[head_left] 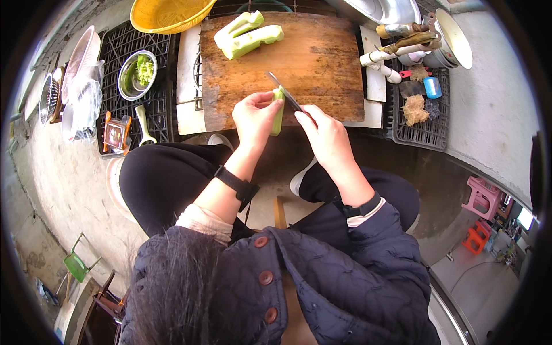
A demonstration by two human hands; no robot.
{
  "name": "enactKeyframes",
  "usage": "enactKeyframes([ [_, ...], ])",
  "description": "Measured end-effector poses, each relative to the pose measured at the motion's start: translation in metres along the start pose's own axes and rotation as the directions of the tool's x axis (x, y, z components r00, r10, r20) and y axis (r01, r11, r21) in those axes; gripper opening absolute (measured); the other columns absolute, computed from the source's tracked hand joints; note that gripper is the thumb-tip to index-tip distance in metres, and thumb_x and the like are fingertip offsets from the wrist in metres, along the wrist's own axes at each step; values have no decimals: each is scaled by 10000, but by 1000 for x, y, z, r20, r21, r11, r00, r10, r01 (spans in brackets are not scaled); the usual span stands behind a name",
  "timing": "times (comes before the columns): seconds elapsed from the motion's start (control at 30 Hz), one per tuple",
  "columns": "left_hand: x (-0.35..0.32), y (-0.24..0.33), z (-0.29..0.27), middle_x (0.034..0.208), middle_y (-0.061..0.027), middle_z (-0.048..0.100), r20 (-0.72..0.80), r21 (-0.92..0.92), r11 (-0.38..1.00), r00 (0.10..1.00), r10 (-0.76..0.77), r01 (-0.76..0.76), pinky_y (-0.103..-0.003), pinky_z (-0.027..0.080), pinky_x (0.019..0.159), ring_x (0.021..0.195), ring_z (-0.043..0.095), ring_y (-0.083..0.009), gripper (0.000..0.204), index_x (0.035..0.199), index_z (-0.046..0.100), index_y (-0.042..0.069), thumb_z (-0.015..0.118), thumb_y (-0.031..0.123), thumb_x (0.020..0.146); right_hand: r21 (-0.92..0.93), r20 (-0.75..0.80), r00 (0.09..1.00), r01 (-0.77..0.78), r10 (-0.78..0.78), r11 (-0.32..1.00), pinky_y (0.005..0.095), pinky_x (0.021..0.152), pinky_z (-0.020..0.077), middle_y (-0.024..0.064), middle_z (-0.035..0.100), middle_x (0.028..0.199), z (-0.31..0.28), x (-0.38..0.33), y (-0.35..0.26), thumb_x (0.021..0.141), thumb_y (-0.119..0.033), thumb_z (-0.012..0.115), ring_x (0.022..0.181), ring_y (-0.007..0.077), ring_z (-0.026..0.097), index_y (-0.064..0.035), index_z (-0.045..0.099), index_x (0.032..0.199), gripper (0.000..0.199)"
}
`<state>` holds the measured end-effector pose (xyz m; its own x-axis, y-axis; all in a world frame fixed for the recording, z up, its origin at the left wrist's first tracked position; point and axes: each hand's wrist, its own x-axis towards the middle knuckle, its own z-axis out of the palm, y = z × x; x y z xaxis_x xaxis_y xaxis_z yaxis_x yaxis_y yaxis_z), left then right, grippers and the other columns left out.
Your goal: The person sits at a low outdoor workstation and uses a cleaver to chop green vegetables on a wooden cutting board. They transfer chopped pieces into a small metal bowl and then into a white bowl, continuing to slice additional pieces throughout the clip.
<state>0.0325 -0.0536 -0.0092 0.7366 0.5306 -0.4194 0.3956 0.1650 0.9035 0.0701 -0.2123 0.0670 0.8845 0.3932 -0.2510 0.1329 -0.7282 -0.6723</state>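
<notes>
In the head view, the left hand [253,121] has its grip closed around a pale green vegetable piece [277,119], which is at the near edge of the wooden board [322,52]. The right hand [329,138] grips a knife [288,95], its blade at the piece's far end. More peeled pieces [250,39] lie farther back on the board. To the left, a metal bowl [126,95] holds green scraps [145,69], with a pale green peeler [144,123] nearby.

Knife [287,94] handle is mostly hidden in the right hand [328,137]; left hand [255,119] covers part of the green stalk [278,119]. Top edge crops my yellow basket [172,24] and metal basin [392,10]. Far-right clutter [506,248]: too small, I can't identify it.
</notes>
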Motion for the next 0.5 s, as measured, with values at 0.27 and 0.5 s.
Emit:
enactKeyframes([
  [0.27, -3, 4, -2, 940, -142, 782, -18, -25, 999, 999, -34, 34, -261, 576, 771, 821, 724, -134, 354, 1142, 747, -63, 838, 93, 837, 126, 5, 999, -39, 39, 991, 342, 819, 539, 183, 734, 949, -12, -8, -4, 1023, -296, 662, 864, 243, 715, -20, 680, 1231, 345],
  [0.5, -1, 1, 1, 952, -150, 780, -24, -58, 997, 998, -54, 53, -261, 580, 781, 829, 727, -144, 336, 1123, 747, -67, 839, 66, 829, 114, -4, 1000, -7, 8, 993, 351, 809, 537, 179, 735, 963, -9, -8, -8, 1029, -302, 652, 861, 251, 712, -19, 674, 1231, 348],
])
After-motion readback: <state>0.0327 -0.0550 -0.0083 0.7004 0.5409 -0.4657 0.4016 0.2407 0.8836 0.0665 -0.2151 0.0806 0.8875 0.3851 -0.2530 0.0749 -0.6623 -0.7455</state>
